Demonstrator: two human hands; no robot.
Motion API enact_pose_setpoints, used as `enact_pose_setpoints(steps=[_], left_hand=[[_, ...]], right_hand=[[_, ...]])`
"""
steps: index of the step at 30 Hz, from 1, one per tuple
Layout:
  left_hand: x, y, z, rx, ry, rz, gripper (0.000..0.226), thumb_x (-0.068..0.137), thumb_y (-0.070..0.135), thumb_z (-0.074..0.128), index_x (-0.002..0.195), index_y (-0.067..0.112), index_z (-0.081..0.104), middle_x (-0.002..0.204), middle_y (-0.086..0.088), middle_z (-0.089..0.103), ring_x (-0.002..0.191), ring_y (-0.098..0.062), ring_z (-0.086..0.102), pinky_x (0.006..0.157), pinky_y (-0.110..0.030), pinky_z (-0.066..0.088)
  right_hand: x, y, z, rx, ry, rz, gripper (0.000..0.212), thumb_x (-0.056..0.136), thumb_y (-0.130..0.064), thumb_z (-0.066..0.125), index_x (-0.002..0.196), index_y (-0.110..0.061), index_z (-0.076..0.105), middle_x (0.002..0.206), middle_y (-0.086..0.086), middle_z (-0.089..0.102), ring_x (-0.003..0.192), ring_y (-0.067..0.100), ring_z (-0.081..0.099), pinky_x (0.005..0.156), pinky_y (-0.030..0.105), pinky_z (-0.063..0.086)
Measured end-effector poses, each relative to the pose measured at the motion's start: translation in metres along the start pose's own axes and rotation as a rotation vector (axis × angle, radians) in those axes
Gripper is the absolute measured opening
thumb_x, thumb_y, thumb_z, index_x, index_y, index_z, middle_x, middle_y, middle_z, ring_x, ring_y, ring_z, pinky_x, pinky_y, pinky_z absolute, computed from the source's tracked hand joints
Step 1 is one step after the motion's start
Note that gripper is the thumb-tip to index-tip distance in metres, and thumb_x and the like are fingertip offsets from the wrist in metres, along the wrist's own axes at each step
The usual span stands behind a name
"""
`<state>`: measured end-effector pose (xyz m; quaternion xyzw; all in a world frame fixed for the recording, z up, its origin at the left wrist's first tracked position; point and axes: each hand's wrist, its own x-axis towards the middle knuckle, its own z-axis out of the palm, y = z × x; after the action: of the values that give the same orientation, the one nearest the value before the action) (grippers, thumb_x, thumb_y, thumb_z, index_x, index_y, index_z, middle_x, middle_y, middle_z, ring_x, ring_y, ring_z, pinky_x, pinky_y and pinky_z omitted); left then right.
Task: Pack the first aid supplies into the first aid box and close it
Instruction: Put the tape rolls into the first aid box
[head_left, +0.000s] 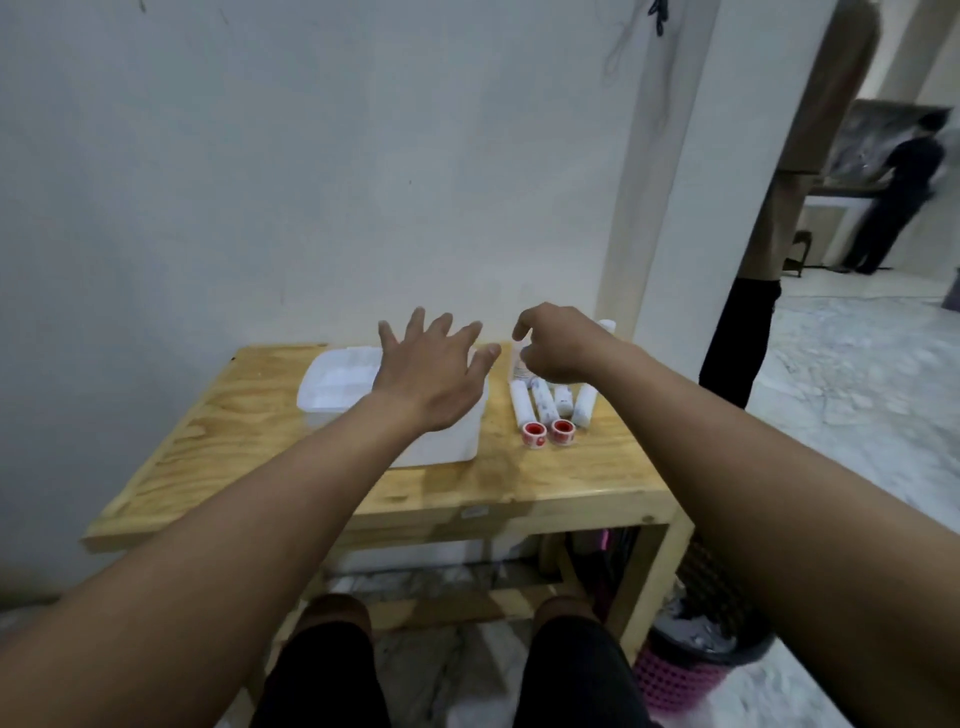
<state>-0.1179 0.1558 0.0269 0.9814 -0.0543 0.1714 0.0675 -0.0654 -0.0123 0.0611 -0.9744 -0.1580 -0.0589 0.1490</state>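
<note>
White plastic first aid box (332, 395) sits on the wooden table (234, 436), lid looks on, though that is hard to tell; nothing appears packed yet. Left hand (434, 371) hovers over the box's right half, fingers spread wide, palm down, holding nothing. Whether it touches the lid I cannot tell.

Right hand (558, 345) hangs just right of the box, above the far end of the supplies, fingers loosely curled, index finger hooked down toward a white bottle (519, 361). Nothing is clearly pinched; contact with the bottle cannot be told.

Key relation: all supplies lie right of the box, directly below and slightly nearer the person than the right hand, so the right hand is nearer them and the left is nearer the box. The bandage rolls' long axes run roughly away from the person, parallel to the box's right side.

Counts: 1 box. 4 white bandage rolls (520, 404) side by side, right of the box. 2 red-cored tape rolls (534, 432) at the rolls' near ends. 1 bottle seen for sure at the far end; a second white cap (607, 326) shows behind the right wrist, probably another bottle.

Likely step: open the box, then the first pickup.
</note>
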Motion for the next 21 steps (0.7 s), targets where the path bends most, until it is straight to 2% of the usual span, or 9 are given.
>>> enact_pose_setpoints(steps=[2,6,9,11,15,21], left_hand=[[-0.004,0.017,0.004,0.013,0.033,0.055,0.060,0.102,0.057,0.019,0.152,0.029,0.038,0.159,-0.006,0.035,0.152,-0.033,0.013,0.117,-0.063,0.006],[-0.019,0.046,0.023,-0.006,0.108,0.190,0.050,0.104,0.046,0.030,0.145,0.023,0.049,0.151,-0.007,0.046,0.148,-0.032,0.025,0.120,-0.055,0.012],[-0.034,0.062,0.041,-0.030,0.159,0.270,0.045,0.102,0.038,0.038,0.136,0.016,0.059,0.141,-0.009,0.056,0.137,-0.031,0.039,0.117,-0.047,0.019],[-0.043,0.070,0.053,-0.017,0.167,0.299,0.042,0.100,0.035,0.044,0.130,0.011,0.062,0.135,-0.012,0.060,0.128,-0.032,0.046,0.112,-0.043,0.028],[-0.054,0.083,0.071,-0.055,0.113,0.237,0.041,0.100,0.032,0.047,0.131,0.010,0.062,0.132,-0.012,0.062,0.125,-0.030,0.051,0.101,-0.038,0.041],[-0.049,0.099,0.088,-0.016,0.034,0.103,0.042,0.099,0.024,0.046,0.138,0.012,0.055,0.136,-0.007,0.059,0.122,-0.028,0.050,0.095,-0.038,0.046]], right_hand=[[-0.010,0.014,0.000,-0.021,0.000,0.014,0.040,0.090,-0.012,0.052,0.128,-0.018,0.061,0.130,0.005,0.060,0.116,0.023,0.057,0.079,0.026,0.041],[-0.030,0.039,0.008,-0.044,-0.020,0.027,0.040,0.091,-0.008,0.051,0.130,-0.015,0.060,0.132,0.006,0.061,0.120,0.026,0.056,0.093,0.031,0.046],[-0.043,0.057,0.016,-0.036,-0.047,0.031,0.041,0.092,-0.005,0.053,0.132,-0.011,0.059,0.132,0.010,0.061,0.120,0.028,0.056,0.088,0.027,0.043],[-0.047,0.068,0.020,-0.035,-0.059,0.028,0.042,0.092,-0.009,0.057,0.134,-0.012,0.057,0.134,0.011,0.059,0.122,0.029,0.055,0.091,0.030,0.043],[-0.051,0.081,0.029,-0.035,-0.049,0.017,0.041,0.095,-0.017,0.058,0.136,-0.015,0.056,0.137,0.010,0.057,0.124,0.028,0.053,0.097,0.035,0.044],[-0.048,0.086,0.049,-0.058,-0.058,-0.019,0.040,0.093,-0.008,0.057,0.132,-0.017,0.060,0.133,0.008,0.060,0.117,0.028,0.056,0.082,0.029,0.043]])
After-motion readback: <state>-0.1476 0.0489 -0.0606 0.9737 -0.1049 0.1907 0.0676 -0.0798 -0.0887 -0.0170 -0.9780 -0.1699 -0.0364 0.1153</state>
